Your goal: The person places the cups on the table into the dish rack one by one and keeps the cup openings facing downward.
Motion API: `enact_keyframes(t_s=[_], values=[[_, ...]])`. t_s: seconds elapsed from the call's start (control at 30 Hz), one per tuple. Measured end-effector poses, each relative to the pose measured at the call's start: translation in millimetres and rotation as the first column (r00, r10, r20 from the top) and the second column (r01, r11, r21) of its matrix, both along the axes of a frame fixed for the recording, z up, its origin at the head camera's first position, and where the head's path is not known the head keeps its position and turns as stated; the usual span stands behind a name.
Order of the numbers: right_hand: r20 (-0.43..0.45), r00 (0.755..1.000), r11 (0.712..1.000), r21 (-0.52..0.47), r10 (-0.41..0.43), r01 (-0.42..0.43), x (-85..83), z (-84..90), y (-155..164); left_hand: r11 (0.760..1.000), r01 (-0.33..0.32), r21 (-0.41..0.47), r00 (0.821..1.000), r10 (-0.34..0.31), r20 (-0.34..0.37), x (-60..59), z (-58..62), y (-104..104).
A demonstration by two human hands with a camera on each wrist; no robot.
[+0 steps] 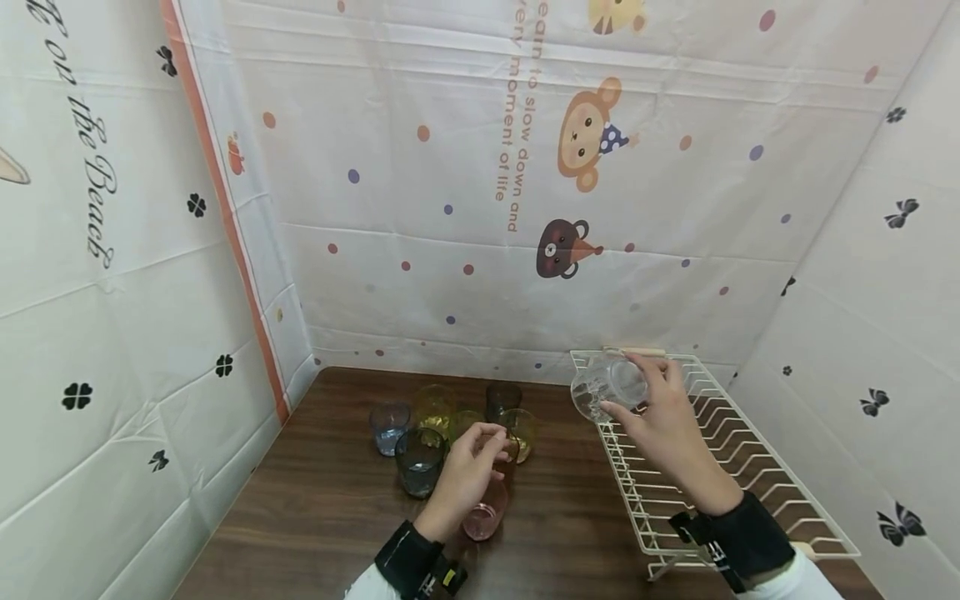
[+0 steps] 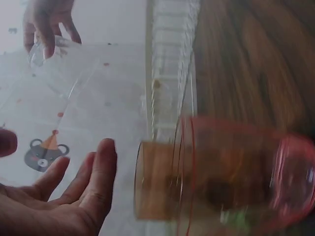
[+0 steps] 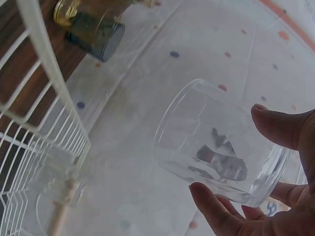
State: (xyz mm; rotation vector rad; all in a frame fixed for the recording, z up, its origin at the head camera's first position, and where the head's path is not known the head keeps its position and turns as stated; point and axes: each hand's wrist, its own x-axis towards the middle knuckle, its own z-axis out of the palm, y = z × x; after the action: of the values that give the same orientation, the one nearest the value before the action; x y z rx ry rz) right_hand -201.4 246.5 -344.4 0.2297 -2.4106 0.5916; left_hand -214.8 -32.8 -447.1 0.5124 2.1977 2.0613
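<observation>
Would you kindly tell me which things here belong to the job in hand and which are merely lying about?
Likely in the job:
clear glass, held by the right hand
wire rack near it
pink glass near the left hand
other tinted glasses

Probably just surroundings:
printed cloth walls
wood-grain tabletop
black wrist straps, worn

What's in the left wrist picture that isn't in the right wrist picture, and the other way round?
Only the left wrist view shows the pink glass.

Only the right wrist view shows the orange stripe on the sheet.

Both show the right hand holding a clear glass, the white rack, the dotted sheet and the brown table.
</observation>
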Motion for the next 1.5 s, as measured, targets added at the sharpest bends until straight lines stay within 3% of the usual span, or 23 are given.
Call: enact_keyframes(t_s=[0.1, 0.2, 0.37, 0.63, 1.03, 1.2, 1.3, 1.5], values=[[0.054, 0.998, 0.999, -0.011, -0.041, 0.041, -1.3, 1.9, 11.0, 0.984, -0.068, -0.167, 0.992, 0.049, -0.117, 1.0, -1.5, -2.1], [0.106, 0.991, 0.997, -0.011, -0.079, 0.080, -4.6, 3.5, 21.6, 0.936, -0.184, -0.300, 0.969, 0.122, -0.215, 2.7, -1.9, -2.1], [0.179, 0.977, 0.994, 0.003, -0.112, 0.113, -15.0, 2.9, 37.4, 0.870, -0.310, -0.384, 0.932, 0.198, -0.304, 6.3, -0.6, -3.9], [0.249, 0.960, 0.991, 0.051, -0.129, 0.120, -39.5, -8.8, 60.6, 0.805, -0.370, -0.464, 0.909, 0.210, -0.361, 6.8, -4.6, -14.8], [0.386, 0.917, 0.994, 0.071, -0.105, 0.084, -65.8, -39.3, 83.3, 0.783, -0.383, -0.490, 0.899, 0.194, -0.393, 10.7, -11.2, -21.8], [0.438, 0.893, 0.995, 0.060, -0.099, 0.081, -71.2, -48.9, 81.6, 0.804, -0.362, -0.472, 0.900, 0.169, -0.402, 10.5, -17.7, -23.0], [0.454, 0.885, 0.994, 0.067, -0.106, 0.084, -73.8, -50.0, 80.2, 0.811, -0.363, -0.459, 0.891, 0.158, -0.426, 9.3, -20.0, -23.2], [0.469, 0.878, 0.994, 0.071, -0.102, 0.077, -82.3, -52.7, 80.6, 0.793, -0.385, -0.472, 0.871, 0.144, -0.469, 8.2, -20.3, -24.0]])
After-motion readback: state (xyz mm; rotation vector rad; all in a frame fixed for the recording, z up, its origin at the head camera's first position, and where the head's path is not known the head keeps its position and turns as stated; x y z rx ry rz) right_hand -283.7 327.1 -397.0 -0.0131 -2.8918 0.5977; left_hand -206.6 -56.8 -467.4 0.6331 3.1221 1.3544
